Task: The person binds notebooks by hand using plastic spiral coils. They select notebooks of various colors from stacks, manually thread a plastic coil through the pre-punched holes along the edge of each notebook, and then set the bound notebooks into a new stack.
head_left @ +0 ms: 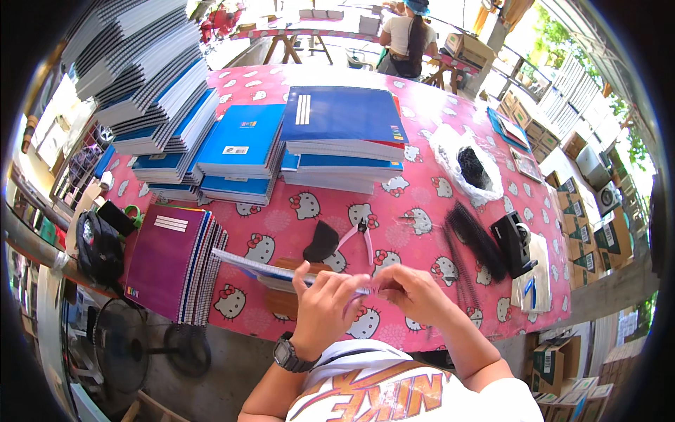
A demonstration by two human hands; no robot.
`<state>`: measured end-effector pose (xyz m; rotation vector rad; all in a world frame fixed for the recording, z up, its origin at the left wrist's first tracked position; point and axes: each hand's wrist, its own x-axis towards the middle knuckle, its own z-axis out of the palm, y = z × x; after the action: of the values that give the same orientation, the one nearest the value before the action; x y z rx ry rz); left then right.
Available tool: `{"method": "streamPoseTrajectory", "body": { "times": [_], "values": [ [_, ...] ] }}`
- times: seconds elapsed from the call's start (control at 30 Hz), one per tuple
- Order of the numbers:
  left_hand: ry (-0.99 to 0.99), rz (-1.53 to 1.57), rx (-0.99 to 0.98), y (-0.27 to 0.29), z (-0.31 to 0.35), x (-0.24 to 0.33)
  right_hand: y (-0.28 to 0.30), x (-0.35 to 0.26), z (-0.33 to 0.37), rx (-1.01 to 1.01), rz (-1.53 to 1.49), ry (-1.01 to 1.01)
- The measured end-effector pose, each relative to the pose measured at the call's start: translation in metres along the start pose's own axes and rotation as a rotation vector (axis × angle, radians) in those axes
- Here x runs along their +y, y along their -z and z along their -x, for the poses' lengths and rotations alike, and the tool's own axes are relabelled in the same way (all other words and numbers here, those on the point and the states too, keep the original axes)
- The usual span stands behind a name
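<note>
My left hand [325,307], a dark watch on its wrist, is closed around a thin notebook [256,266] held edge-up, so that mostly its page edge shows. My right hand [415,292] has its thumb and fingers pinched together at the notebook's right end. What lies between those fingertips is too small to make out. Partly under the notebook is a brown wooden board [281,304]. Just beyond it lie pliers with pink handles [368,245] and a black wedge-shaped object [322,241].
Notebook stacks stand left: purple-covered [163,246], blue [242,141], dark blue [344,116] and a tall leaning pile [151,77]. Right are black plastic coils [477,239], a black tape dispenser [513,243] and a white plastic bag [485,184]. A person [408,39] stands beyond the pink-covered table [415,246].
</note>
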<state>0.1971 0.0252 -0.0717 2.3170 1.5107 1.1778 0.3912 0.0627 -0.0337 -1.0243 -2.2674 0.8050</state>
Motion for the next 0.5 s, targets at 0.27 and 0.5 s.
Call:
{"method": "streamPoseTrajectory", "body": {
  "times": [0.27, 0.5],
  "values": [
    [-0.037, 0.031, -0.086, 0.005, 0.006, -0.006, 0.013, 0.015, -0.031, -0.521, -0.568, -0.334],
    [0.007, 0.087, -0.055, 0.007, -0.004, 0.0, -0.087, 0.101, -0.116, -0.349, 0.198, -0.139]
  ]
}}
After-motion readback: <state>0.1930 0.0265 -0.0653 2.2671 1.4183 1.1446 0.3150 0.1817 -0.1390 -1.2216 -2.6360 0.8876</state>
